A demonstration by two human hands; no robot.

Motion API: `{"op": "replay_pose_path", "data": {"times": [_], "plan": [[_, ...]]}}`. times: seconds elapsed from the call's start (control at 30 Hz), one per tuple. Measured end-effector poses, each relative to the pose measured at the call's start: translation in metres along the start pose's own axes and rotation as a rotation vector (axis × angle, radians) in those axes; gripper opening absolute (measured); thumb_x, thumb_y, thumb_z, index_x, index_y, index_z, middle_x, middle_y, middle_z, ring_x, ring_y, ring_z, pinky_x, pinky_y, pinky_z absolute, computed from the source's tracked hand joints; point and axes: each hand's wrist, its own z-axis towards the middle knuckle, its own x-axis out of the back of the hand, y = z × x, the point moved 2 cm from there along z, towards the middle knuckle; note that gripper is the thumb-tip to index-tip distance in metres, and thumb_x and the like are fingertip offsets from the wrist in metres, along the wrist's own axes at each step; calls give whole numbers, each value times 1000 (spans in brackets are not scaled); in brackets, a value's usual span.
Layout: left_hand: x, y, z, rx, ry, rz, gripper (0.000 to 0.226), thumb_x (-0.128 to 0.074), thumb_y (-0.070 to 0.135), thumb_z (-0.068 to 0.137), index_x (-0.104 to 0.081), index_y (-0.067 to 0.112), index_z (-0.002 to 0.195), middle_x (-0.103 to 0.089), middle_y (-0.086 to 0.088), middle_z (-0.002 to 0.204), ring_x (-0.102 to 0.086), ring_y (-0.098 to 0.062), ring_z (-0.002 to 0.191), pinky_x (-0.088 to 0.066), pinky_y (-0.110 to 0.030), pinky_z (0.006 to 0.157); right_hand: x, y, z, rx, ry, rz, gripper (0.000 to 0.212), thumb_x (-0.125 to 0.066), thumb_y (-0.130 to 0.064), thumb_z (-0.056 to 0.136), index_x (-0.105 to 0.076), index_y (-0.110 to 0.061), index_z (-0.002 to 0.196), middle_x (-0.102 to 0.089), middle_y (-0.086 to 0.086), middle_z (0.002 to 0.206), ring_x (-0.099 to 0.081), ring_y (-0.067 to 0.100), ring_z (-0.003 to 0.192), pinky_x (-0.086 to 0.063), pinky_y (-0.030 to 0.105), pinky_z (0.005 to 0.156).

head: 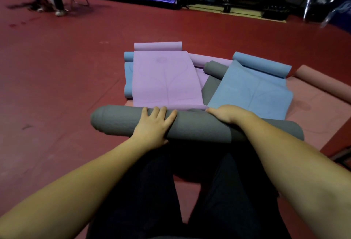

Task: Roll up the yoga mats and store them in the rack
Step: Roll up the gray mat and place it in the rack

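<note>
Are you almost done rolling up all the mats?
Not nearly. Being rolled now: the grey mat, a thick roll under the left hand and right hand, both pressing flat, no curled grip. Left to do: the purple mat, blue mat and pink mat lie partly unrolled. No rack is in view, so nothing looks stored.

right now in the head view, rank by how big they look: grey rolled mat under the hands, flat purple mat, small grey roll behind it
1. grey rolled foam mat and flat purple foam mat: too alike to rank, since the roll is nearer the camera
2. small grey roll: clearly smallest, partly hidden
</note>
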Motion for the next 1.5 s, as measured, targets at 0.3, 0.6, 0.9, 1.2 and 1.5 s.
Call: {"op": "replay_pose_path", "data": {"times": [0.3, 0.6, 0.9, 1.2, 1.5], "plan": [[21, -16, -25, -125, 119, -76, 114, -66, 75, 48, -39, 21, 145, -57, -7, 125, -56, -30, 110, -44, -46, 88, 9, 2, -22, 21, -181, 35, 49, -41, -59, 91, -62, -25, 119, -58, 7, 129, -55, 26, 115, -39, 39, 97], [30, -27, 11, -143, -295, -338, 107, -71, 78, 46, -36, 37, 138, -56, 4, 130, -51, -24, 119, -45, -45, 97, 6, 5, -7, 39, -40, -79, 63, -33, -60, 98, -56, -17, 137, -47, 11, 149, -45, 27, 133, -32, 35, 107], [25, -44, 69, -115, -787, -765, 99, -91, 49, 42, -51, 35, 132, -64, 10, 123, -60, -12, 111, -46, -32, 102, -12, 10, -40, 98, 243, -129, 66, -21, -68, 97, -66, -22, 111, -65, 7, 123, -57, 28, 114, -41, 34, 81], [27, -38, 60, -178, -457, -669, 83, -75, 62, 63, -51, 33, 136, -50, 14, 125, -45, -9, 120, -31, -28, 85, -12, 16, -26, 34, 228, -146, 78, -19, -75, 91, -67, -20, 119, -64, 9, 126, -57, 29, 115, -38, 34, 80], [-7, -10, 2, -153, 67, -66, 122, -75, 77, 46, -41, 18, 147, -47, -20, 142, -49, -43, 123, -40, -64, 98, -6, 7, -9, 2, 84, -67, 100, -14, -88, 74, -66, -18, 124, -59, 11, 135, -54, 30, 121, -42, 40, 102]]}}
